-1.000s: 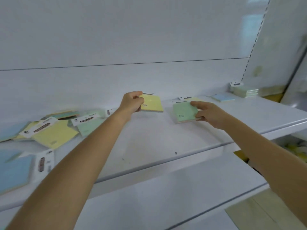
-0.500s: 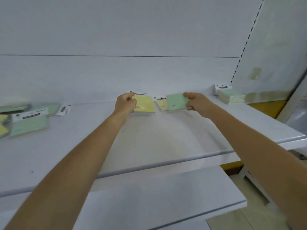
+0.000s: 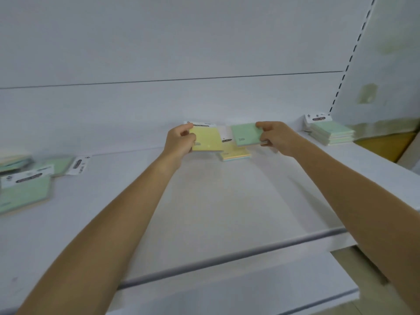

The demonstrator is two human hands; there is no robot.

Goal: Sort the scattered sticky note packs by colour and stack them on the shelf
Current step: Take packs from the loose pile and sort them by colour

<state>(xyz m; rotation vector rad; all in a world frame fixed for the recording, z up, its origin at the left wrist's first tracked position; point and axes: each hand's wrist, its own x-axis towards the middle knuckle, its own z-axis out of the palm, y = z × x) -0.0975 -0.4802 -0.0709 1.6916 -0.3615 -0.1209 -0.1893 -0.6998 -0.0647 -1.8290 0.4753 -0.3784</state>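
Head view has us reaching with both arms to the back of the shelf (image 3: 216, 212). Our left hand (image 3: 180, 142) pinches a yellow pack (image 3: 208, 139) just left of the frame's centre, fingers and thumb curled round its left edge. Our right hand (image 3: 276, 137) grips a green pack (image 3: 246, 134) by its right edge, just right of centre. Both packs appear lifted clear of the board. Below and between them a yellow stack (image 3: 236, 153) lies on the shelf. A green stack (image 3: 331, 133) sits at the right of the frame, well apart from our right hand. The scattered green packs (image 3: 25, 192) at the far left are blurred.

We judge the yellow pack is about to go onto the yellow stack. The green pack hangs just above that same stack, so lowering both hands together could knock the two packs together or put green on yellow. Each pack is held by one edge only, so a quick swing could let it tip or slip. Set down off-centre, the yellow pack could slide off the small stack.
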